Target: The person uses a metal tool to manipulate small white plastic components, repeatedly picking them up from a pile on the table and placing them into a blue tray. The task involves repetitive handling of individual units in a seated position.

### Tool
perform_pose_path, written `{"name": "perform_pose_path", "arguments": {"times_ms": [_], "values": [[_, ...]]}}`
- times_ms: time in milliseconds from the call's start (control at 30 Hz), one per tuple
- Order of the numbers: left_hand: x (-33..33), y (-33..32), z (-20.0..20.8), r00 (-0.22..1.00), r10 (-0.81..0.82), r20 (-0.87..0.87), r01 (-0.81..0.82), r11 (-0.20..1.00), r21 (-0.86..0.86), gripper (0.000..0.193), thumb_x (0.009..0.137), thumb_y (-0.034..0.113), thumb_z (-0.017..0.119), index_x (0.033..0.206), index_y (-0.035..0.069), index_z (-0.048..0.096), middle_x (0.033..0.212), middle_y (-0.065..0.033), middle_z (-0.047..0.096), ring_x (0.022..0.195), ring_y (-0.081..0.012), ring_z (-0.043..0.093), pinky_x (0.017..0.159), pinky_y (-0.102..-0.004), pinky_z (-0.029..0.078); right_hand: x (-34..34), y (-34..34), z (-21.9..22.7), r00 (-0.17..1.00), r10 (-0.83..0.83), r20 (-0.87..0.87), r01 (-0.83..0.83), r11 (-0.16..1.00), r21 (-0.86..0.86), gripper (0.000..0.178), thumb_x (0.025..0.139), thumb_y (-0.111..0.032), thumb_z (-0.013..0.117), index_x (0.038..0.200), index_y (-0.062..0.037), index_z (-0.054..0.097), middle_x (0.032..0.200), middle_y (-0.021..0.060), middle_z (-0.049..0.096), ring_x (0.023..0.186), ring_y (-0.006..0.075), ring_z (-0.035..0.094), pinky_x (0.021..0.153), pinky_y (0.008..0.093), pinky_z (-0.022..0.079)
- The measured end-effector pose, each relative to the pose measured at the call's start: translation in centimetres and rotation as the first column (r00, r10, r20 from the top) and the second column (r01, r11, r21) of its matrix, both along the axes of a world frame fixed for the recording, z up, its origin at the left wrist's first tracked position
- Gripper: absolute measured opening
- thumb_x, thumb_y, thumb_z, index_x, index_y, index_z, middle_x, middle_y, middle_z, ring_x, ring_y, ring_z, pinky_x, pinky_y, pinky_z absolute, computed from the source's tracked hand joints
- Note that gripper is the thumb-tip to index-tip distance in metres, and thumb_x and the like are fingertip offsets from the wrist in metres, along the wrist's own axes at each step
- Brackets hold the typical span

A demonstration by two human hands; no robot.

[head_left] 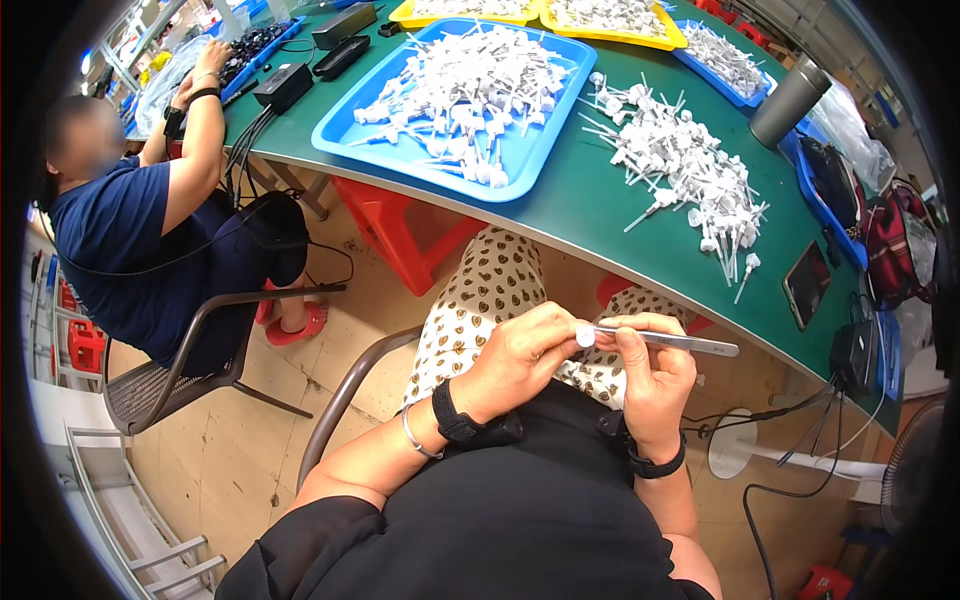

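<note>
While the left grip [517, 352] pinches a small white part [586, 336], the right grip [655, 378], just beside it, clasps metal tweezers [705, 346].

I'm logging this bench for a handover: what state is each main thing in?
Left hand: closed on the small white part
Right hand: closed around the tweezers
Tweezers: tip beside the small white part
Large blue tray: heaped with white pieces
Loose white pieces: piled on the green table
Yellow trays: filled
Grey flask: upright
Phone: lying flat
Fan: spinning or still, cannot tell
</note>
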State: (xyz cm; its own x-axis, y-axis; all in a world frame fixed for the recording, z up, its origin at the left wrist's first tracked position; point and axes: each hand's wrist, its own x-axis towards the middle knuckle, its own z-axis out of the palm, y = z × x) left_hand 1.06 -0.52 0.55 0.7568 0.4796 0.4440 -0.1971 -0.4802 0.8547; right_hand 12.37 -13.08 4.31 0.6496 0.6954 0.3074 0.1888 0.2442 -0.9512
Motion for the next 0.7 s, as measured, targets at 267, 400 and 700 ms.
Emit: {"name": "perform_pose_path", "arguments": {"times_ms": [267, 400, 700], "values": [[-0.23, 0.02, 0.14, 0.999, -0.018, -0.051, 0.018, 1.000, 0.007, 0.020, 0.087, -0.001, 0.071, 0.106, 0.004, 0.073, 0.093, -0.0085, 0.068, 0.081, -0.0213, 0.068, 0.070, -0.0303, 0.054, -0.09, 0.01, -0.02, 0.999, -0.017, 0.031, 0.017, 1.000, -0.021, 0.009, 0.097, 0.000, 0.061, 0.103, 0.0065, 0.061, 0.094, 0.0127, 0.071, 0.086, 0.0163, 0.071, 0.080, 0.0281, 0.059], [-0.07, -0.06, -0.11, 1.000, -0.007, -0.017, 0.007, 1.000, 0.016, 0.021, 0.086, 0.000, 0.070, 0.106, 0.006, 0.071, 0.087, -0.0071, 0.065, 0.076, -0.0247, 0.067, 0.066, -0.0331, 0.053, -0.09, 0.01, -0.20, 0.999, -0.023, 0.027, 0.023, 1.000, -0.006, 0.008, 0.097, 0.000, 0.061, 0.103, 0.0064, 0.061, 0.094, 0.0132, 0.071, 0.084, 0.0164, 0.071, 0.078, 0.0281, 0.059], [-0.07, -0.25, -0.05, 1.000, 0.008, -0.011, -0.009, 1.000, -0.003, 0.021, 0.087, 0.001, 0.070, 0.108, 0.005, 0.071, 0.087, -0.0074, 0.065, 0.077, -0.0239, 0.067, 0.067, -0.0328, 0.053, 0.04, -0.10, 0.01, 0.999, -0.007, 0.035, 0.007, 1.000, -0.013, 0.007, 0.097, 0.001, 0.060, 0.102, 0.0063, 0.061, 0.093, 0.0136, 0.071, 0.084, 0.0174, 0.071, 0.079, 0.0290, 0.060]]}}
